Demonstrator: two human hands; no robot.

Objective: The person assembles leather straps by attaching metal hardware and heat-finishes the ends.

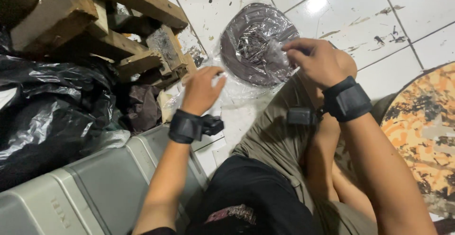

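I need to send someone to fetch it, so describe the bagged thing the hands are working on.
Start at the white tiled floor, just right of the stacked wooden pallet. There the right hand pinches a clear plastic bag and the left hand is at its lower edge. It holds a dark brown round disc, the only shiny, see-through wrapped thing; the neighbouring bags are opaque black.

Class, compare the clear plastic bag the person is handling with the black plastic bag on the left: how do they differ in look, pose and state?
The clear plastic bag is see-through, showing a dark round item inside; the black plastic bag hides its contents. The clear plastic bag lies on the white tiled floor, pinched by the right hand with the left hand at its edge; the black plastic bag sits untouched, heaped beside wooden pallets. Both are glossy and crinkled.
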